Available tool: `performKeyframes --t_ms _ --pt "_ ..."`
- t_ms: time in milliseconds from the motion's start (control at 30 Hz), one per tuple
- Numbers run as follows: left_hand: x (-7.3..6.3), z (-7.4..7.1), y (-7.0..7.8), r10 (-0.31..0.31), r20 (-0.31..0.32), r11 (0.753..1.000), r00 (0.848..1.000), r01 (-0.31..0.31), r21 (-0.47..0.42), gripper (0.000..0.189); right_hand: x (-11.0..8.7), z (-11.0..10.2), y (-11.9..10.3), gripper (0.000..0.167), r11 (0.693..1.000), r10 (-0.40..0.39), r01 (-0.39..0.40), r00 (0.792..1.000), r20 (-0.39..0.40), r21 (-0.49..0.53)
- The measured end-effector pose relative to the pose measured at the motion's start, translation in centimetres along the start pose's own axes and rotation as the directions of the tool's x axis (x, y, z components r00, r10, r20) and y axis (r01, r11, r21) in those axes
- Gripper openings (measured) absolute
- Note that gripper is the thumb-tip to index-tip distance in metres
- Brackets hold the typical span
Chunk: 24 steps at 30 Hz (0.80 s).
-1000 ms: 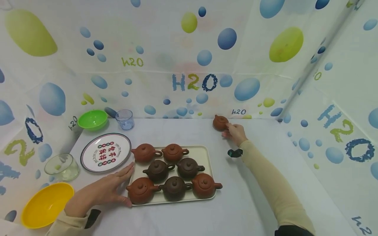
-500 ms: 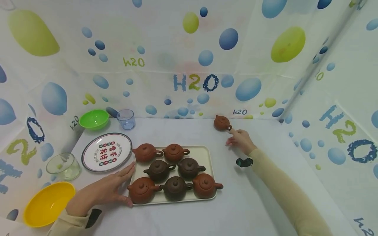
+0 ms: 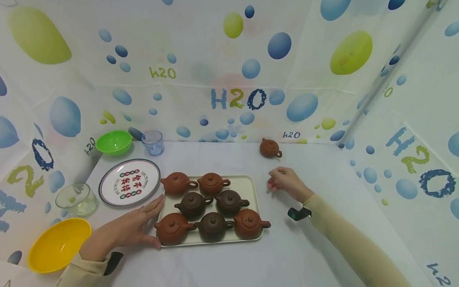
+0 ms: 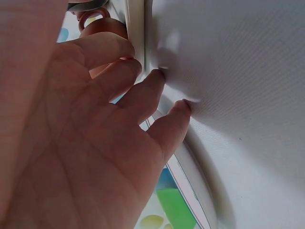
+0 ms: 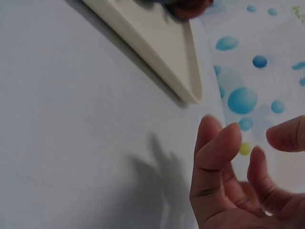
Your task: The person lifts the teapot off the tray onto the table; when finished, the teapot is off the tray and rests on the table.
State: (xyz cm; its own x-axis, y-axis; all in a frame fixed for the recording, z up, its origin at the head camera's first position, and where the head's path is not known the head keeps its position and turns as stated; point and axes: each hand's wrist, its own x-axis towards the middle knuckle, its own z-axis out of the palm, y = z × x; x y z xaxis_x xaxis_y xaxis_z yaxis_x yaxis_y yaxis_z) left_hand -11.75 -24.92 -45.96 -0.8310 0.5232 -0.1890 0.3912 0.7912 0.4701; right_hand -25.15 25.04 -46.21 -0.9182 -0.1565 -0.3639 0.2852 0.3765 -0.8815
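In the head view a cream tray [image 3: 247,187] carries several small clay teapots, some reddish brown like the front-left teapot [image 3: 173,229], others dark brown like the front-middle teapot [image 3: 213,227]. My left hand [image 3: 125,231] rests at the tray's left edge with fingers spread, fingertips at the rim. One reddish-brown teapot [image 3: 269,148] stands alone at the back right, its handle toward the right. My right hand [image 3: 289,184] is in front of that teapot, apart from it, over the white table. In the right wrist view, its fingers [image 5: 217,152] are loosely bent with nothing between them.
Left of the tray lies a white plate [image 3: 107,191] with red characters. Around it stand a green bowl [image 3: 114,144], a bluish glass [image 3: 153,143], a clear glass bowl [image 3: 80,203] and a yellow bowl [image 3: 59,245]. A patterned curtain [image 3: 193,107] hangs behind the table.
My right hand has let go of the lone teapot's handle and drawn back toward the front, off the teapot. The left hand stays at the tray's edge.
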Motion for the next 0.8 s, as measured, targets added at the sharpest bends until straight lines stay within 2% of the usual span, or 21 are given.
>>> performKeyframes --t_ms 100,200,267,367,500,633,800 --pt "-0.1 0.0 -0.1 -0.006 0.006 1.0 1.0 0.006 0.001 0.128 -0.7 0.8 0.0 0.037 0.999 -0.037 0.039 0.997 0.065 -0.028" --pt "-0.2 0.0 -0.2 -0.021 0.015 1.0 1.0 0.021 -0.006 0.128 -1.2 1.7 -0.1 0.035 0.993 -0.079 0.091 0.985 0.152 -0.076" --pt "-0.2 0.0 -0.2 -0.029 0.021 0.999 0.999 0.029 -0.016 0.127 -1.6 2.2 -0.3 0.033 0.984 -0.104 0.133 0.97 0.221 -0.118" --pt "-0.2 0.1 -0.1 -0.029 0.021 0.999 0.999 0.03 -0.025 0.127 -2.2 3.1 -0.3 0.03 0.964 -0.136 0.202 0.933 0.334 -0.175" --pt "-0.2 0.0 0.0 -0.021 0.019 0.999 1.0 0.022 -0.023 0.127 -2.5 4.3 -0.3 0.025 0.935 -0.144 0.269 0.883 0.447 -0.23" --pt "-0.1 0.0 0.0 -0.017 0.014 1.0 1.0 0.017 -0.018 0.127 -2.6 5.1 -0.4 0.019 0.919 -0.14 0.301 0.853 0.503 -0.253" --pt "-0.1 0.0 -0.2 -0.013 0.013 1.0 1.0 0.013 -0.023 0.126 -2.0 5.8 -0.4 0.022 0.927 -0.118 0.289 0.828 0.548 -0.237"
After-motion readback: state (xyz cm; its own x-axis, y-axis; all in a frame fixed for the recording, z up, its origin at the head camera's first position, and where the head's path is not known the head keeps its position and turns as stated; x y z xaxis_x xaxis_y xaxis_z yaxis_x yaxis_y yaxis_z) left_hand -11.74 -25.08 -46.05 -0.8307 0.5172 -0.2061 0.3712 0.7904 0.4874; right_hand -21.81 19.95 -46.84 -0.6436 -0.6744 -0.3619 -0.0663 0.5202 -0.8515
